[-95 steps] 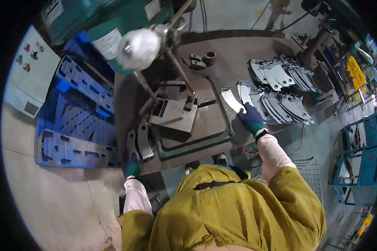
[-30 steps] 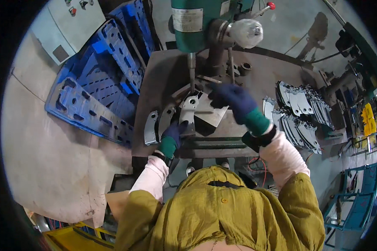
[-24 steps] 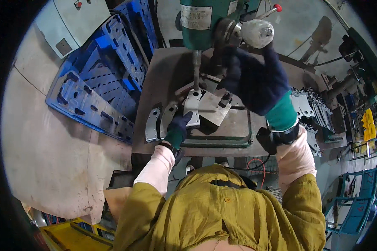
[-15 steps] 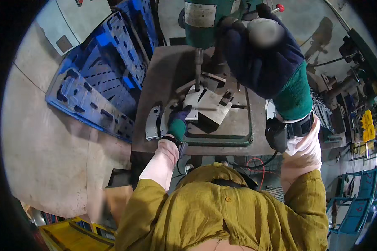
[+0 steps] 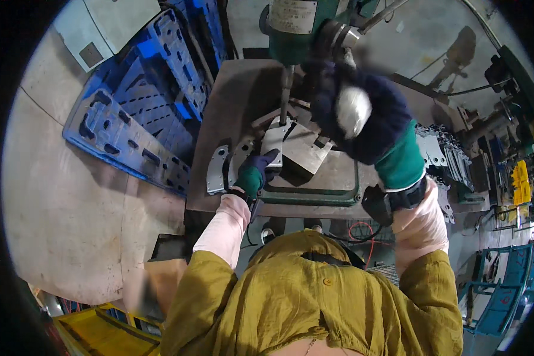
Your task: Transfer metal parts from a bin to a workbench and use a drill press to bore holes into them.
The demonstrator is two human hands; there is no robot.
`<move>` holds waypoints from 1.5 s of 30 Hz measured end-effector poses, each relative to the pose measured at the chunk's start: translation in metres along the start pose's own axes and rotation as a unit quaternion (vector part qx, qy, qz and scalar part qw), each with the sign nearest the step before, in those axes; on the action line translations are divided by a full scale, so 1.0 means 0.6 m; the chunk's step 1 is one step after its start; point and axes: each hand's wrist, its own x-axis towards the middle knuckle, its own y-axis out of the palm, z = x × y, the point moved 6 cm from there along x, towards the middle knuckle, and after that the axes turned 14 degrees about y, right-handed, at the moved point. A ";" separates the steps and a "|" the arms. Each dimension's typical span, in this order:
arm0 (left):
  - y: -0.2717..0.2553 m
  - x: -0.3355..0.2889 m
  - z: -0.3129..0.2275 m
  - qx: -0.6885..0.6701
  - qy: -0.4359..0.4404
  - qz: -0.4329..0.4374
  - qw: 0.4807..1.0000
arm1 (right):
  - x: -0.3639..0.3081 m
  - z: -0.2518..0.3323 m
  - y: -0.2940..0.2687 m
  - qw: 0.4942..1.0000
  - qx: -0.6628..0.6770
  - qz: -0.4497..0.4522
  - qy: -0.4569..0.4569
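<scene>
In a dark glove with a green cuff, my left hand grips a flat silvery metal plate at its near left edge. The drill press spindle comes down onto the plate's far end; whether the tip is cutting cannot be seen. Beneath and beside the plate sits a metal fixture block. My gloved right hand is wrapped round a feed lever whose pale, wrapped grip sticks out of it. The green drill press head stands beyond both hands.
Left of my left hand lie curved metal plates. A raised green rim borders the press table. Stacked metal parts lie at the right. Blue plastic pallets lean beside the bench's left edge.
My right hand has swung the lever's pale grip down and toward me. My left hand keeps its hold on the plate, with the spindle still over it. The view has shifted slightly.
</scene>
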 end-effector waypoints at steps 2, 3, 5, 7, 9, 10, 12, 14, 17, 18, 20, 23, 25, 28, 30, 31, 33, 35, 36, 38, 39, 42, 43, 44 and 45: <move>0.008 -0.007 -0.010 0.024 0.015 -0.006 1.000 | 0.014 -0.014 -0.034 0.995 -0.083 0.055 -0.012; 0.008 -0.012 -0.015 0.026 0.030 -0.014 0.999 | 0.019 -0.011 -0.057 0.968 -0.228 0.040 -0.095; 0.009 -0.013 -0.017 0.038 0.044 -0.026 0.998 | 0.027 -0.009 -0.098 0.866 -0.451 -0.004 -0.215; 0.008 -0.012 -0.015 0.055 0.044 -0.035 0.997 | 0.036 -0.003 -0.112 0.784 -0.560 -0.078 -0.255; 0.004 -0.003 -0.008 0.090 0.084 -0.004 0.992 | 0.044 0.000 -0.125 0.825 -0.501 -0.141 -0.221; -0.003 0.000 -0.002 0.092 0.090 -0.012 0.992 | 0.048 -0.007 -0.125 0.881 -0.406 -0.161 -0.184; 0.002 -0.009 -0.010 0.085 0.088 -0.046 0.991 | 0.053 -0.013 -0.135 0.914 -0.311 -0.208 -0.159; 0.008 -0.004 -0.006 0.078 0.059 -0.072 0.993 | 0.057 -0.004 -0.162 0.889 -0.325 -0.264 -0.188; -0.010 0.017 -0.003 0.166 0.038 -0.094 0.981 | 0.077 0.012 -0.197 0.830 -0.396 -0.318 -0.231; -0.011 0.015 -0.015 0.248 0.050 -0.103 0.962 | 0.081 0.015 -0.207 0.820 -0.406 -0.330 -0.233; -0.004 0.005 -0.026 0.261 0.065 -0.101 0.958 | 0.085 0.022 -0.224 0.799 -0.425 -0.354 -0.236; 0.015 -0.011 -0.022 0.167 0.087 -0.059 0.980 | 0.081 0.040 -0.244 0.713 -0.494 -0.407 -0.286; -0.015 0.007 -0.009 0.241 0.111 -0.040 0.963 | 0.090 0.039 -0.235 0.684 -0.517 -0.418 -0.302; -0.011 0.005 -0.024 0.313 0.118 -0.050 0.941 | 0.085 0.047 -0.230 0.652 -0.529 -0.432 -0.331; 0.003 -0.008 -0.035 0.315 0.105 -0.072 0.940 | 0.080 0.054 -0.226 0.620 -0.541 -0.431 -0.372; 0.005 -0.007 -0.035 0.316 0.101 -0.077 0.940 | 0.078 0.059 -0.229 0.594 -0.551 -0.427 -0.403; 0.000 0.000 -0.029 0.322 0.098 -0.085 0.938 | 0.077 0.065 -0.232 0.554 -0.567 -0.428 -0.434; -0.024 0.026 0.000 0.331 0.123 -0.067 0.933 | 0.081 0.064 -0.230 0.531 -0.583 -0.434 -0.436; -0.051 0.044 0.022 0.333 0.147 -0.049 0.930 | 0.085 0.060 -0.220 0.523 -0.591 -0.429 -0.440; -0.050 0.047 0.025 0.291 0.163 -0.032 0.942 | 0.085 0.063 -0.225 0.499 -0.603 -0.436 -0.444; -0.021 0.034 0.010 0.248 0.152 -0.032 0.956 | 0.079 0.072 -0.240 0.493 -0.603 -0.437 -0.450; 0.002 0.012 -0.007 0.117 0.136 -0.053 0.982 | 0.079 0.077 -0.238 0.462 -0.614 -0.421 -0.482; 0.002 0.011 -0.007 0.073 0.133 -0.058 0.987 | 0.080 0.076 -0.234 0.435 -0.620 -0.421 -0.498; -0.003 0.019 0.003 0.064 0.122 -0.051 0.989 | 0.080 0.074 -0.230 0.409 -0.626 -0.422 -0.513; -0.009 0.027 0.010 0.055 0.112 -0.044 0.991 | 0.081 0.074 -0.230 0.402 -0.628 -0.423 -0.514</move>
